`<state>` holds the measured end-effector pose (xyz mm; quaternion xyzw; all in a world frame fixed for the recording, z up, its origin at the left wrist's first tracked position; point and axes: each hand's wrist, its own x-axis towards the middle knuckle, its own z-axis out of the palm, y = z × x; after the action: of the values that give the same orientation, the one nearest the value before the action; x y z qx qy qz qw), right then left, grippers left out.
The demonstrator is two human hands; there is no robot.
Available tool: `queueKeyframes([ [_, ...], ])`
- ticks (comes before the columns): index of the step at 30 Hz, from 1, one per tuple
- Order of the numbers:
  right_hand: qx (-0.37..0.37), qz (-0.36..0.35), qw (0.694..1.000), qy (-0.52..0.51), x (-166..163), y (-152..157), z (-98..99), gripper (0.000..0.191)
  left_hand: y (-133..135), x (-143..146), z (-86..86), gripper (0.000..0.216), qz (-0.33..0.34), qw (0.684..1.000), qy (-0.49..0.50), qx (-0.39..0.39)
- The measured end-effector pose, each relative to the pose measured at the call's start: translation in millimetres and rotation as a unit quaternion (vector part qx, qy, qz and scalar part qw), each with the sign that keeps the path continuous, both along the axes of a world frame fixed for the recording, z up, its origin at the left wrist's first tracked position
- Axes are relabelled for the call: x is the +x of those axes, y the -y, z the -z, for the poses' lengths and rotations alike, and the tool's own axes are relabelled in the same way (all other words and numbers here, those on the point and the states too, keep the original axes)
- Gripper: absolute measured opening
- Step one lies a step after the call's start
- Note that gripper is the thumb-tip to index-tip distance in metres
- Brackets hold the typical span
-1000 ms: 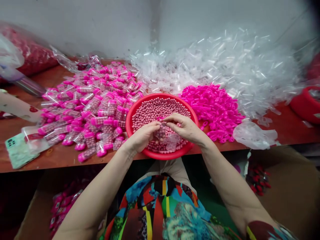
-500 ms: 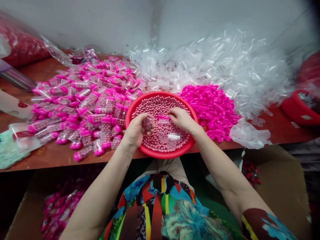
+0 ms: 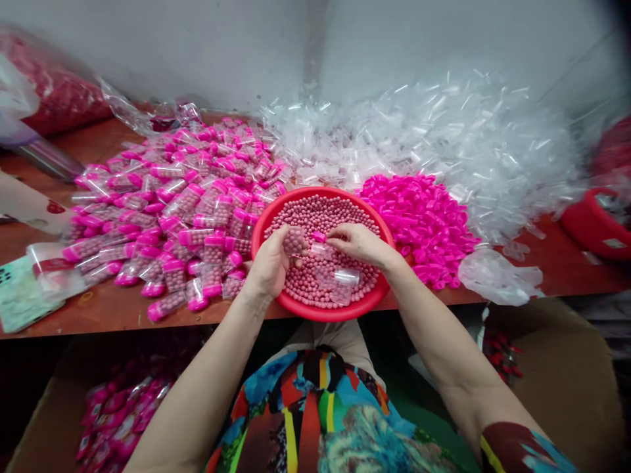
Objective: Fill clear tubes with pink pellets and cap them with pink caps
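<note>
A red bowl point(image 3: 374, 299) full of small pink balls stands at the table's front edge. My left hand point(image 3: 271, 266) is closed round a clear tube point(image 3: 294, 240) filled with pink balls, held over the bowl. My right hand point(image 3: 359, 243) pinches a pink cap point(image 3: 319, 236) just right of that tube's mouth. Two empty clear tubes point(image 3: 345, 281) lie on the balls in the bowl, below my right hand.
Left of the bowl lies a heap of filled, pink-capped tubes point(image 3: 182, 197). A pile of loose pink caps point(image 3: 419, 217) is to its right, with a mound of empty clear tubes point(image 3: 444, 144) behind. Another red bowl point(image 3: 591, 223) sits far right; a phone point(image 3: 20, 299) lies far left.
My hands, joined over the bowl a second ago, parted. The left one now holds a filled tube upright and the right one brings a pink cap beside it.
</note>
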<state>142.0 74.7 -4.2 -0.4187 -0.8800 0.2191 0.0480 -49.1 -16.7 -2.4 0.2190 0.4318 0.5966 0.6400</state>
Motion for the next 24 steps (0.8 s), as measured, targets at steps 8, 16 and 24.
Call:
queueKeyframes([
  [8,0.095,0.041,0.982,0.161,-35,-4,15.2,0.031,3,-1,-2.0,0.022,0.011,1.0,0.001,0.007],
  [16,0.02,0.113,0.99,-0.077,-1,14,5.8,0.018,7,-9,0.5,0.029,0.132,0.991,0.009,0.015],
  [24,-0.128,0.083,0.898,-0.412,-4,51,-11.8,0.027,13,4,-0.1,0.025,0.167,0.986,-0.023,0.014],
])
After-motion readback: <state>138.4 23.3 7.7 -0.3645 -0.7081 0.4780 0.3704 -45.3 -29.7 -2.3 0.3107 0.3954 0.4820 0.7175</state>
